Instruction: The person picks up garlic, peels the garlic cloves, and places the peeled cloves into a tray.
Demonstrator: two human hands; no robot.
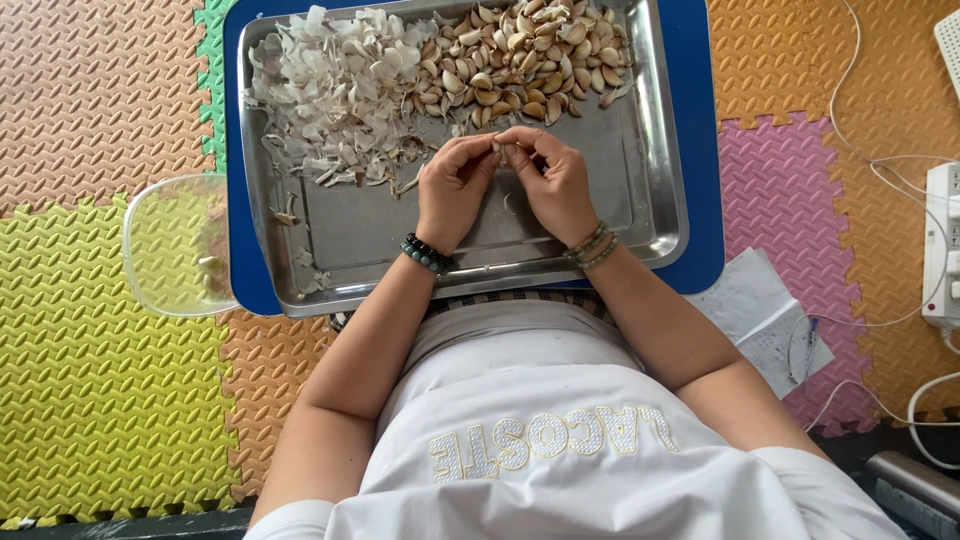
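I've got both hands meeting over the steel tray [655,190]. My left hand [452,190] and right hand [555,185] each have a grip pinched tight on one garlic clove [499,148], held between the fingertips just above the tray's middle. Unpeeled cloves [520,60] are heaped at the far edge, papery skins [335,90] beside them. A clear bowl [165,245] sits off to the left.

Your pinch sits over the tray [655,150]; cloves [530,60] lie beyond it, skins [330,90] beyond-left, bowl [170,245] left.
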